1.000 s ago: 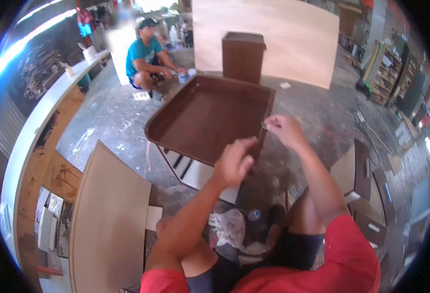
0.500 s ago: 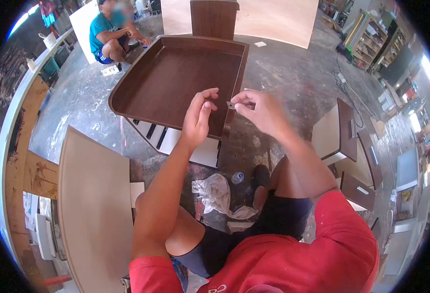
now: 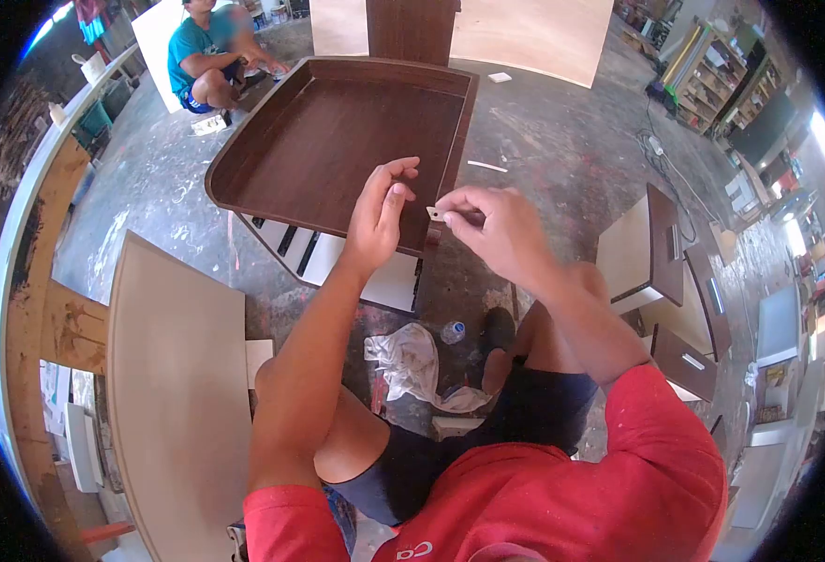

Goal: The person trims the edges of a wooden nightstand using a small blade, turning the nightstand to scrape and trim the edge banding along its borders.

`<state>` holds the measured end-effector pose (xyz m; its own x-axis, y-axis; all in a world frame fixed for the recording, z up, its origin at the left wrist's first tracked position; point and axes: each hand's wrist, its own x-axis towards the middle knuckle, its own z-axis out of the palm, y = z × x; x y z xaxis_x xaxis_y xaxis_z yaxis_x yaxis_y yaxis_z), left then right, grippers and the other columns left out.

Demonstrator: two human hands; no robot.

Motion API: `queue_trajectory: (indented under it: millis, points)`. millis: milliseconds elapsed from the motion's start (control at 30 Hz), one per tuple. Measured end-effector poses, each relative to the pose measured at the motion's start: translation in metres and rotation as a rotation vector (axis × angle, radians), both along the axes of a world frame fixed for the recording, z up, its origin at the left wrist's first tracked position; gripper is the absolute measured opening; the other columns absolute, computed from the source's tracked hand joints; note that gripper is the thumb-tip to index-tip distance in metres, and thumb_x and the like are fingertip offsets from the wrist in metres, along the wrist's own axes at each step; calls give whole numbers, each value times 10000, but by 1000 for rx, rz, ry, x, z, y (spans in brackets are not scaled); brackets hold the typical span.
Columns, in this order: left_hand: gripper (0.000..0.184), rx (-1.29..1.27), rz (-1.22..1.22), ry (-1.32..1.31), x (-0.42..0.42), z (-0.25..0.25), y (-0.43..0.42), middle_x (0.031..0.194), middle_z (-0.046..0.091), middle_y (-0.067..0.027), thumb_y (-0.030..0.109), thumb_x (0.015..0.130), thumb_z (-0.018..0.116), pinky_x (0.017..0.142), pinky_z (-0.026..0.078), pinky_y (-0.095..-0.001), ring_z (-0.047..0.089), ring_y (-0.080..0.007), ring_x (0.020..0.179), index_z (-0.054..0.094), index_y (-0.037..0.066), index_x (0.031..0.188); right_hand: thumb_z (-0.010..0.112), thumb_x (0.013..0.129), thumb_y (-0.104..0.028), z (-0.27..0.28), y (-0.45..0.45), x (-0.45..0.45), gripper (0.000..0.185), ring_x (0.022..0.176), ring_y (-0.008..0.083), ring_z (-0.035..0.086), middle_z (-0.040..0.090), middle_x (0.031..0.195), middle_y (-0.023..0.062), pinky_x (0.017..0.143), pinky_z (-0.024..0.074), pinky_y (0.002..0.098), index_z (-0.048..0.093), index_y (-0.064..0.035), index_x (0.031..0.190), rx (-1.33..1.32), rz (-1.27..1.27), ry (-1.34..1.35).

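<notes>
Stained floor (image 3: 548, 140) bears cloth (image 3: 403, 362) and bottle (image 3: 453, 332) near the brown furniture (image 3: 361, 136).

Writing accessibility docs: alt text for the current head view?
A person's right hand pinches a small flat piece near the edge of a brown cabinet with a raised rim; the left hand is open beside it. A white cloth and a bottle are on the floor; another person crouches at upper left.
</notes>
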<state>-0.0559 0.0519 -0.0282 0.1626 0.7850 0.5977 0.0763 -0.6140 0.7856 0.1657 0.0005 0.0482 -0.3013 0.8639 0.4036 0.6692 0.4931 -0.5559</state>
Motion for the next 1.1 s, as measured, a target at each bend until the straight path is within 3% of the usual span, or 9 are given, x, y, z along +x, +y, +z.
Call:
queue_trajectory:
  millis: [133,233,333,433,867,967,1100]
  points:
    - [453,-39,-22,1,0,-1,-2,1347,679,-125,279,1204,441,1056,503,-352,653,-178,1073,598,4,1527,802,978,-239,-8,2,0,105,863,283,766,838,958,38,909,510,447,817,-181,1063,74,-20,-22]
    - [448,-33,-23,-16,-1,-1,-1,1350,678,-122,270,1200,445,1054,505,-353,654,-178,1077,599,7,1528,806,961,-224,-12,-10,-3,96,855,270,762,827,937,23,906,511,437,815,-187,1049,289,11,-100]
    - [438,-49,-31,-21,0,-1,0,1351,677,-119,251,1194,450,1051,508,-354,653,-181,1081,598,9,1528,832,930,-159,-14,-11,-3,111,846,234,744,835,951,4,929,498,393,841,-159,1041,336,-25,-151]
    - [431,-65,-33,-20,0,-2,-2,1352,677,-119,240,1192,454,1049,510,-356,653,-187,1085,598,12,1528,846,908,-172,-23,-9,-3,126,810,225,741,797,872,1,887,495,416,813,-212,1024,457,3,-117]
    - [420,-67,-45,-15,-2,-3,-2,1340,682,-126,243,1194,465,1034,527,-363,654,-193,1094,604,31,1529,885,862,-100,-32,-15,-6,197,801,164,741,807,899,-47,889,469,390,797,-197,1010,594,50,-169]
    - [352,-55,-28,-63,0,-1,-4,1277,683,-143,152,1167,492,974,565,-353,672,-194,1035,653,22,1452,884,859,-107,-37,-16,-5,201,800,157,740,796,878,-48,888,468,396,796,-205,1010,592,54,-200]
    - [413,-30,-31,-8,-2,-6,0,1344,673,-128,244,1197,472,1030,536,-362,654,-200,1095,610,32,1524,891,847,-99,-36,-17,-7,216,799,153,740,791,867,-50,884,466,401,794,-204,1009,626,67,-210]
